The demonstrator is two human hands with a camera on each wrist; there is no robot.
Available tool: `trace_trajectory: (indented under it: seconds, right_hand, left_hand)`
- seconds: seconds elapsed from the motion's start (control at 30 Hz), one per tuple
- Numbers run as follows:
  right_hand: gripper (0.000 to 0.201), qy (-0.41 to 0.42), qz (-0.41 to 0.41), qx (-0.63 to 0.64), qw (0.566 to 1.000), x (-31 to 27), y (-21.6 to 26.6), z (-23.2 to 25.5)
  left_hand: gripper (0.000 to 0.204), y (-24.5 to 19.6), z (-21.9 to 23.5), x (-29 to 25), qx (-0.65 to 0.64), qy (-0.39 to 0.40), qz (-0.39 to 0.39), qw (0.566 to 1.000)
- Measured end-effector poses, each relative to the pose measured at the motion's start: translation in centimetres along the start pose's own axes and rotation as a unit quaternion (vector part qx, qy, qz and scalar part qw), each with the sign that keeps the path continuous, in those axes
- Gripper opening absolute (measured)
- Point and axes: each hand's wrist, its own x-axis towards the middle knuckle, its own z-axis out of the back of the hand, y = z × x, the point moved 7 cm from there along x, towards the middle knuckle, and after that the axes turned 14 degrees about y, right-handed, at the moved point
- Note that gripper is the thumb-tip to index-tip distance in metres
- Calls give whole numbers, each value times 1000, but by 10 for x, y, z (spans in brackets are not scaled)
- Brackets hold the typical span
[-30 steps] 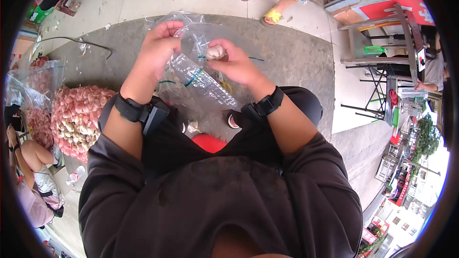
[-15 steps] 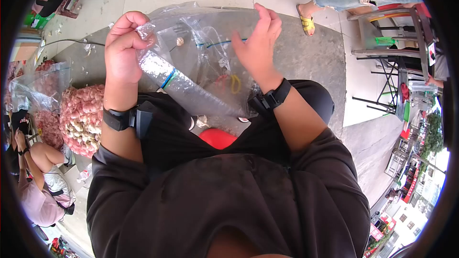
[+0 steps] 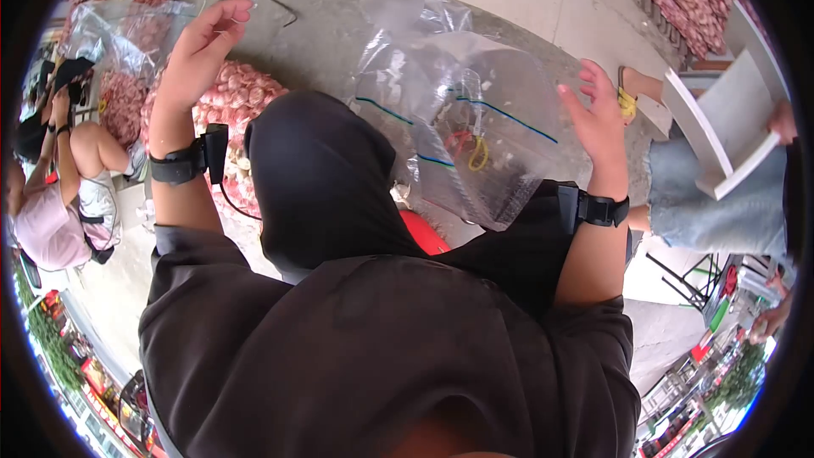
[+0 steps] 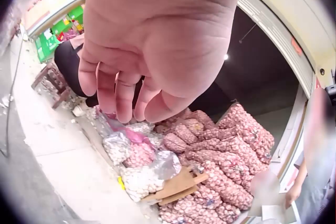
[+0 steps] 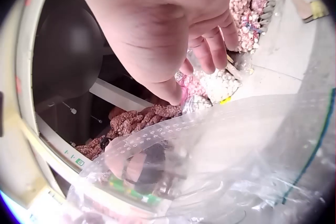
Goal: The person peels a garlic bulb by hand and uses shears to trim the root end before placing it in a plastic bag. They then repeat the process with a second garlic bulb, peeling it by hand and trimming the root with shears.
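Note:
A clear plastic bag point(image 3: 509, 119) with blue-green lines stands puffed out between the person's knees. A yellow loop point(image 3: 479, 153) and a red cord show through its film. The left hand point(image 3: 203, 51) is raised to the left, well apart from the bag; in the left wrist view its palm and loosely bent fingers point(image 4: 124, 95) hold nothing. Just right of the bag is the right hand point(image 3: 598, 110), its fingers spread and relaxed. In the right wrist view that hand hangs above the bag's perforated edge point(image 5: 152, 132) with nothing in its grasp.
A mesh sack of garlic point(image 3: 242, 89) stands beside the left knee. Another person sits at the far left point(image 3: 59, 212). At right, someone in denim holds a pale wooden piece point(image 3: 721, 110). Garlic sacks point(image 4: 226, 155) are piled farther off. A bent dark rod point(image 3: 271, 0) lies on the floor.
The garlic bulb has left the right hand. The left hand has let go of the plastic film and moved left; the right hand has moved right. The view has turned, and the bag looks fuller.

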Motion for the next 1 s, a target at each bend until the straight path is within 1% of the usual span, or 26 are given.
trace_trajectory:
  seconds: [0.03,0.07,0.13,0.2,0.23,0.3,0.33,0.37,0.43,0.47,0.53,0.57,0.6,0.67,0.73,0.77,0.8,0.87,0.93,1.0]
  right_hand:
    - [50,-6,-10,44,999,1,-2,-1]
    - [47,6,-7,45,999,0,-5,-5]
    - [41,25,1,42,999,1,-12,-14]
    - [37,35,10,-27,999,-4,-6,-19]
    - [36,37,13,-63,997,-4,-4,-21]
    - [35,41,-5,-29,999,-1,-18,-30]
    - [35,44,-20,-14,999,-4,-25,-33]
    - [35,61,-18,-26,998,-8,-25,-39]
    - [35,85,-17,-51,995,-6,-20,-54]
    - [35,101,-18,-56,993,-6,-16,-61]
    - [35,131,-18,-66,989,-6,-9,-75]
    - [35,139,-19,-74,987,-6,-8,-79]
    - [35,148,-19,-81,985,-6,-6,-82]
    - [36,158,-10,-86,984,-4,-2,-85]
    - [36,156,3,-81,984,-3,2,-83]
    - [36,150,11,-81,985,-2,4,-81]
    - [36,143,19,-81,986,-2,5,-79]
    - [35,135,26,-82,987,-5,9,-72]
    - [34,137,25,-82,987,-8,18,-64]
    - [30,125,50,-49,990,-10,29,-54]
  left_hand:
    - [31,48,18,-15,5,-42,45,998]
    - [30,101,29,-33,6,-83,88,993]
    - [28,221,34,-83,73,-125,172,974]
    - [32,301,13,-142,173,-114,340,917]
    - [34,338,3,-174,162,-136,405,890]
    - [41,407,-19,-241,121,-184,516,828]
    - [46,429,-33,-270,92,-207,563,795]
    - [51,418,-53,-274,83,-217,543,807]
    - [64,384,-89,-268,64,-238,493,834]
    - [78,380,-96,-265,35,-252,461,850]
    - [77,376,-99,-259,164,-272,379,869]
    - [79,384,-101,-260,159,-275,386,866]
    - [82,368,-104,-255,149,-293,406,852]
    - [83,407,-117,-266,113,-299,490,811]
    - [80,430,-129,-261,101,-242,494,829]
    - [79,438,-132,-256,103,-226,503,828]
    - [79,432,-132,-250,107,-222,503,828]
    - [78,407,-133,-239,111,-244,500,824]
    - [77,389,-122,-230,106,-265,493,822]
    - [76,374,-107,-221,97,-294,478,822]
